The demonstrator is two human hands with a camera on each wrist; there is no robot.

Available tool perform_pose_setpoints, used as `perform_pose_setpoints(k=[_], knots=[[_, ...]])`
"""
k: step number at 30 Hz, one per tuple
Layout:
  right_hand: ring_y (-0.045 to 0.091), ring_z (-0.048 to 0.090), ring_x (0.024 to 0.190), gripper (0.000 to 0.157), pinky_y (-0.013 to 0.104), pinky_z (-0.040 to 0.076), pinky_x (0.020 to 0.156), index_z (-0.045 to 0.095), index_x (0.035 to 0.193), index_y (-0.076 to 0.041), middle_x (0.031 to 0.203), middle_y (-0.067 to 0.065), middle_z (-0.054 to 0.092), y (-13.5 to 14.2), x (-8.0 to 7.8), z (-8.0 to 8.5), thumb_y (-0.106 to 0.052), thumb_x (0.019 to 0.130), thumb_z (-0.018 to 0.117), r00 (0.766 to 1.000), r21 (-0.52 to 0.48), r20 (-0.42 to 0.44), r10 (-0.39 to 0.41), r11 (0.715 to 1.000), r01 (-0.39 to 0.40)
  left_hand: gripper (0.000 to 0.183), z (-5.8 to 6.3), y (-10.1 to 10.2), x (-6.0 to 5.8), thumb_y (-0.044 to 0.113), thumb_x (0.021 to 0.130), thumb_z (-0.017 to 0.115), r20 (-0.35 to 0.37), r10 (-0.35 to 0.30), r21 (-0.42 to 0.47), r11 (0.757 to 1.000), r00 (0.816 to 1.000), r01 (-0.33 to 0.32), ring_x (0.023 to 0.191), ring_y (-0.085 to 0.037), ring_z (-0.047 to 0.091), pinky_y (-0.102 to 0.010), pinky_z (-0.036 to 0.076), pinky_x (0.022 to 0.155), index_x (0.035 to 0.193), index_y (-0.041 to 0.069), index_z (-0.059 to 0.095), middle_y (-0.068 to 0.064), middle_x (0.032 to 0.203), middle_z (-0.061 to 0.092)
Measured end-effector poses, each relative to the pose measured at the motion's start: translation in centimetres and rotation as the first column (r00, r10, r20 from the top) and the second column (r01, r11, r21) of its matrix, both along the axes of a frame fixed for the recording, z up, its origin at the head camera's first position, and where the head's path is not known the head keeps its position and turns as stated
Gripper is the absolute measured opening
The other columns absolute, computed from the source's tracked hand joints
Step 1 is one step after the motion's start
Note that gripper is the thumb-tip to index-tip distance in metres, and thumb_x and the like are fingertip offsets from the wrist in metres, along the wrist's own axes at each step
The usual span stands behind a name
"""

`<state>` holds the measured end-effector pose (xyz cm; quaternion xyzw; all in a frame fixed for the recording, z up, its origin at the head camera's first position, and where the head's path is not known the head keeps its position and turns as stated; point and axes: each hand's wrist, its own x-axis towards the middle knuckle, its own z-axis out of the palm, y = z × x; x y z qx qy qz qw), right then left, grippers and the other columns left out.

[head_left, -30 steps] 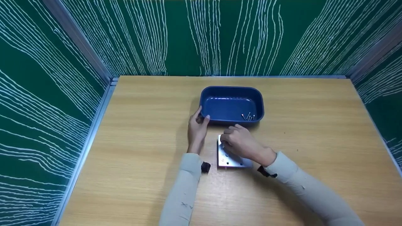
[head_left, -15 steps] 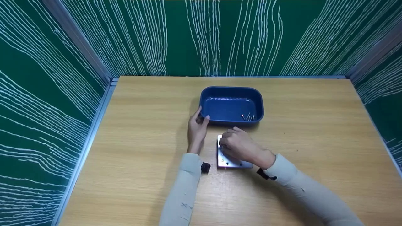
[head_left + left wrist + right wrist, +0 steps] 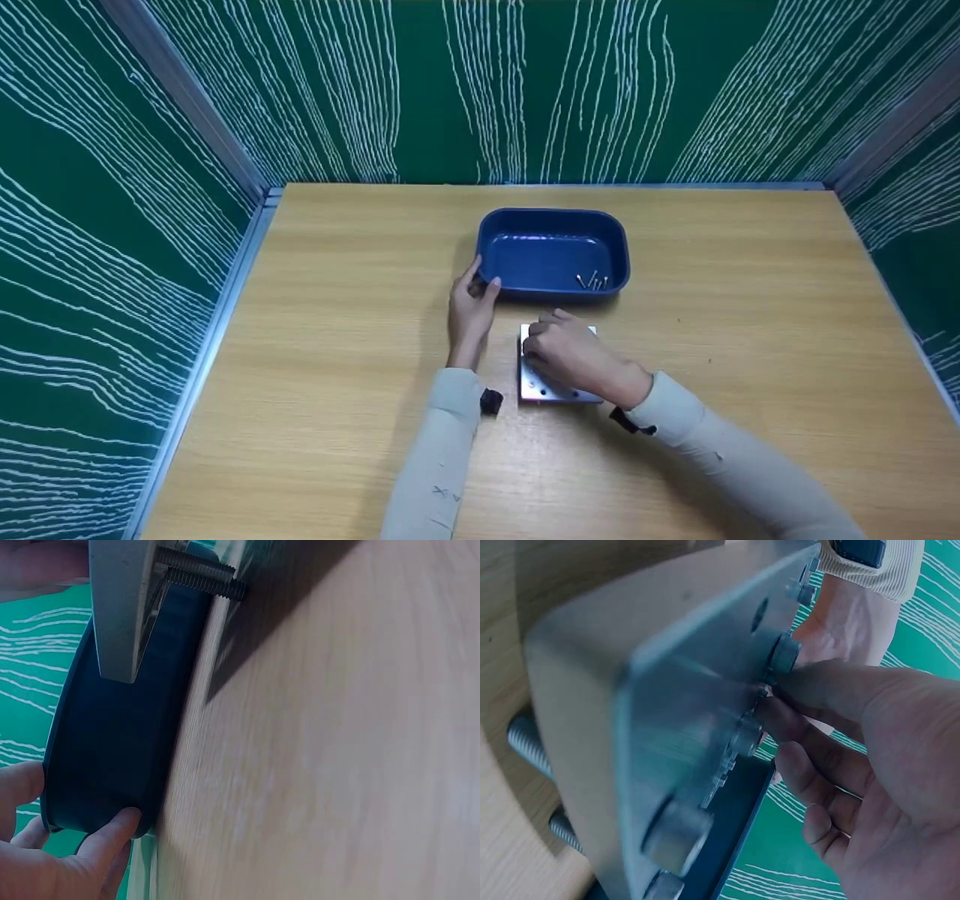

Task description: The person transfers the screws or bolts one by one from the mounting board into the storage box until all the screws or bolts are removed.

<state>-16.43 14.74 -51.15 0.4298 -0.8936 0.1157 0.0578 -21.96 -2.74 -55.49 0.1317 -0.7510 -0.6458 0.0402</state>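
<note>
My left hand holds the near left corner of a dark blue bin, its thumb on the near wall and fingers at the left end. In front of the bin lies a silver metal plate with holes. Over it, my right hand pinches at a bolt on the plate's top face; the right wrist view shows thumb and forefinger beside a bolt head, the fingertips partly hidden. More bolt heads stand up from the plate, and threaded shanks stick out below it.
Several loose bolts lie in the bin's near right corner. The wooden table is bounded by green walls with white wavy lines at the back and sides. A metal rail runs along the left edge.
My right hand has shifted slightly toward me over the plate, uncovering its far right corner. The left hand keeps its place on the bin.
</note>
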Motion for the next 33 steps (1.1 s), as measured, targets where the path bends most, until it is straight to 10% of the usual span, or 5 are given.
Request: perform_pose_setpoints(k=[33], knots=[[0.026,0.062,0.071,0.005,0.041,0.054,0.067,0.075,0.085,-0.006,0.076,0.007,0.067,-0.56,-0.38,-0.49,-0.002,0.083,0.077,0.999,-0.027,0.023,0.049,0.998,-0.049,0.055,-0.28,-0.13,-0.01,0.016,0.102,0.069,-0.056,-0.008,0.031,0.999,0.998,0.01,0.136,-0.029,0.06,-0.039,0.049,0.113,0.156,0.016,0.055,-0.019,0.15,0.055]])
